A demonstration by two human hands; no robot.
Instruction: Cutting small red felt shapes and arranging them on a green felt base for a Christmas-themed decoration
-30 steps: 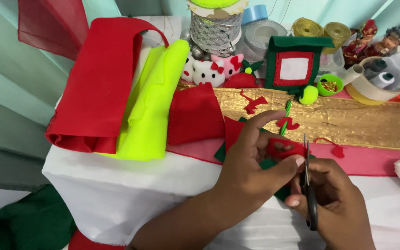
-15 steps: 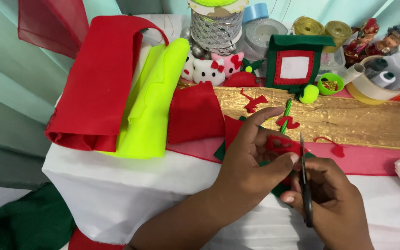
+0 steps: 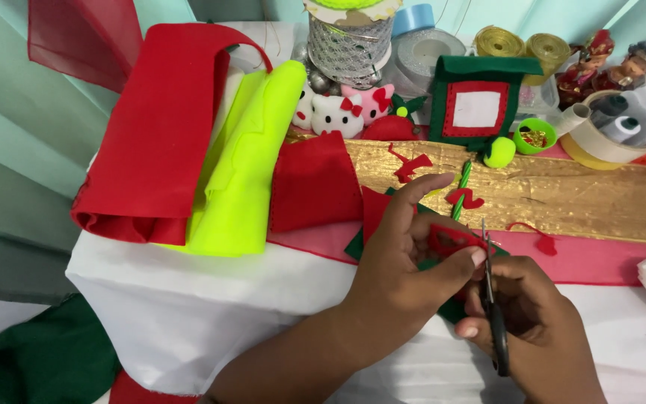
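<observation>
Your hands work near the front edge of the white cloth (image 3: 188,314) that drapes the table, and the open room is small: bare white lies only to the left of your left forearm, while the gold strip (image 3: 585,194) and pink band (image 3: 600,258) run right behind your fingers. Your left hand (image 3: 405,258) pinches a small red felt piece (image 3: 450,241) between thumb and fingers, with green felt (image 3: 354,245) showing beneath it. Your right hand (image 3: 528,322) is clenched around the handles of the dark scissors (image 3: 493,299), whose blades point up into the red piece's right edge. Against the frames from a second and half a second ago, little has shifted: the scissors stood at much the same place, the left hand has held the same pinch, and the piece sits at the same spot over the pink band. To your left, a folded red felt sheet (image 3: 151,135) and a neon yellow-green sheet (image 3: 244,161) lean over the table's back corner, and a smaller red square (image 3: 315,183) lies just beside your left knuckles. Behind the gold strip stand a green-and-red felt frame (image 3: 480,101), small white cat toys (image 3: 334,112), a silver mesh spool (image 3: 349,49) and gold ribbon rolls (image 3: 521,46), crowding the far edge. Small red cutouts (image 3: 411,164) and a green stick (image 3: 459,191) lie on the gold just beyond your fingertips. A tape roll (image 3: 600,142) sits far right.
</observation>
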